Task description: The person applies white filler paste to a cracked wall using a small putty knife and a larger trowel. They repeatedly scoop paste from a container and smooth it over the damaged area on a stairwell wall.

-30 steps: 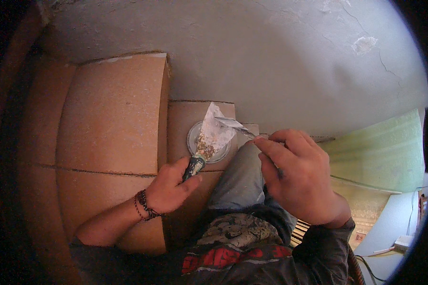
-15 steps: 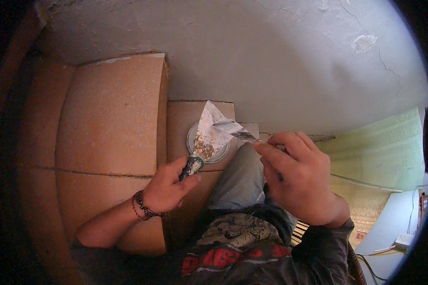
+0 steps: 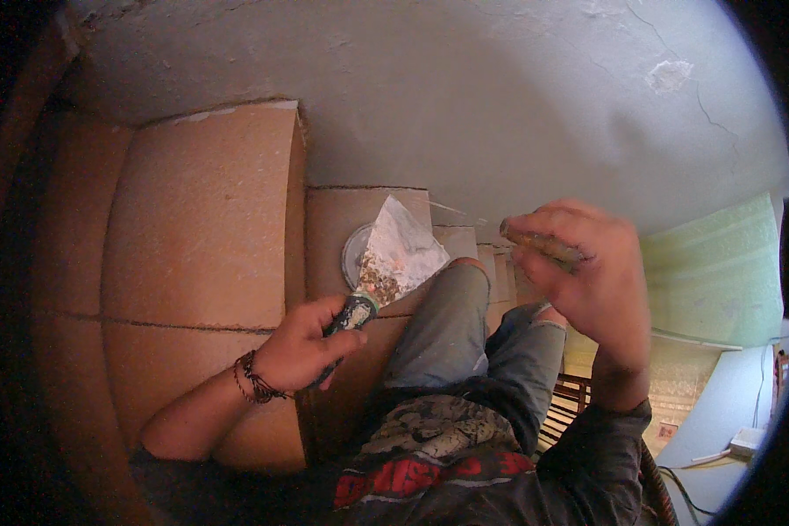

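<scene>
My left hand (image 3: 311, 337) is wrapped round the dark handle of a wide putty knife (image 3: 399, 250). White paste covers most of its blade, with rusty brown patches near the handle. Higher up on the right, my right hand (image 3: 587, 267) grips the worn handle of a smaller putty knife (image 3: 543, 245). That knife's blade shows only as a faint thin streak pointing at the grey wall (image 3: 500, 114); whether it touches the wall I cannot tell. Behind the wide blade, partly hidden, a round pale container (image 3: 354, 254) stands on a tiled step.
Orange-brown tiled steps (image 3: 202, 210) fill the left and descend past my knees (image 3: 447, 324). A cracked white patch (image 3: 671, 76) marks the wall at upper right. Green curtain-like cloth (image 3: 719, 272), a slatted brown rail (image 3: 570, 399) and cables (image 3: 684, 491) are at the right.
The smaller putty knife has come off the wide blade, and my right hand has moved up and right, turning its blade toward the wall. My left hand has barely shifted.
</scene>
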A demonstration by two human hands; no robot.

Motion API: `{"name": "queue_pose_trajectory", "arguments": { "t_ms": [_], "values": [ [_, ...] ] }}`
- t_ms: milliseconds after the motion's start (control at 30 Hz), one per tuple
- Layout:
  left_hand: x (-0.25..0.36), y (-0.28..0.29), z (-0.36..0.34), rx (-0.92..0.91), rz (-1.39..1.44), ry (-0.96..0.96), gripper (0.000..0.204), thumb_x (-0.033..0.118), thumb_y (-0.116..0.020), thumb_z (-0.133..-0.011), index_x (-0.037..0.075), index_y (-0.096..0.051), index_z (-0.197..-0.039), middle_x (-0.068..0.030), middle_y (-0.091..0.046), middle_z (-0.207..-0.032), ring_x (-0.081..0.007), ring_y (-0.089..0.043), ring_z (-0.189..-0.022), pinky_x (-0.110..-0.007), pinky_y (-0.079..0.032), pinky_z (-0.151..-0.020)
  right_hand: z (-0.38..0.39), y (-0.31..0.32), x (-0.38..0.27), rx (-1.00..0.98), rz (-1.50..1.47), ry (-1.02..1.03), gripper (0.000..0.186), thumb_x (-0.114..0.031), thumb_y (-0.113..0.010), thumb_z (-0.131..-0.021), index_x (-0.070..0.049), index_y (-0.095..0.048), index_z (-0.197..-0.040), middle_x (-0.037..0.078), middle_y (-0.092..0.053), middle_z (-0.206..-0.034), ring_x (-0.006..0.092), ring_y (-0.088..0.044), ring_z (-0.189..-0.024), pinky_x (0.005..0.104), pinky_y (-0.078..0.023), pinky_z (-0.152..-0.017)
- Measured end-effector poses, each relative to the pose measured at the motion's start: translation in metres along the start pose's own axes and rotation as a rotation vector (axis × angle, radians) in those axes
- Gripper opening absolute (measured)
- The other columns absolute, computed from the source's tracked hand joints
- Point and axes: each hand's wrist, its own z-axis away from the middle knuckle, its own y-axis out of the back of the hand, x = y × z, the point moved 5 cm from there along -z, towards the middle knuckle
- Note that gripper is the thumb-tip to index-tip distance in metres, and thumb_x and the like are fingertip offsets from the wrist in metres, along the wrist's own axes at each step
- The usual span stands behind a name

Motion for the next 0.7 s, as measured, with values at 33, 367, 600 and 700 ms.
{"name": "queue_pose_trajectory", "arguments": {
  "t_ms": [33, 367, 600, 700],
  "values": [
    [0.0, -0.001, 0.0, 0.009, -0.007, 0.002, 0.013, 0.015, -0.058, -0.09, 0.005, -0.051, -0.092, 0.0015, -0.049, -0.062, -0.0072, -0.049, -0.043, -0.024, -0.041, -0.038, -0.001, 0.001, -0.002, 0.011, 0.016, 0.03, 0.025, 0.005, -0.07, -0.065, -0.004, -0.069, -0.088, 0.012, -0.064, -0.081, 0.0274, -0.064, -0.073, 0.0318, -0.05, -0.065],
    [0.004, -0.002, 0.002, 0.022, -0.07, -0.037, 0.014, 0.013, -0.061, -0.089, 0.006, -0.052, -0.097, 0.0019, -0.051, -0.065, -0.0062, -0.049, -0.046, -0.023, -0.042, -0.039, -0.004, -0.004, -0.031, 0.033, 0.181, 0.226, 0.027, 0.005, -0.07, -0.06, -0.007, -0.069, -0.085, 0.007, -0.061, -0.082, 0.0254, -0.059, -0.073, 0.0336, -0.048, -0.062],
    [0.005, -0.001, 0.002, 0.024, -0.076, -0.045, 0.013, 0.011, -0.062, -0.088, 0.006, -0.052, -0.095, 0.0015, -0.051, -0.065, -0.0062, -0.049, -0.044, -0.023, -0.04, -0.038, 0.002, 0.005, -0.038, 0.098, 0.204, 0.225, 0.028, 0.005, -0.069, -0.06, -0.008, -0.068, -0.085, 0.006, -0.06, -0.082, 0.0247, -0.057, -0.071, 0.034, -0.047, -0.06],
    [0.004, -0.001, 0.004, 0.019, -0.093, -0.095, 0.016, 0.017, -0.06, -0.089, 0.005, -0.053, -0.097, 0.0031, -0.05, -0.064, -0.0049, -0.049, -0.046, -0.022, -0.041, -0.04, 0.002, -0.003, -0.044, 0.074, 0.256, 0.24, 0.028, 0.005, -0.068, -0.06, -0.007, -0.068, -0.085, 0.006, -0.06, -0.083, 0.0244, -0.057, -0.071, 0.0339, -0.047, -0.06]
  ]
}}
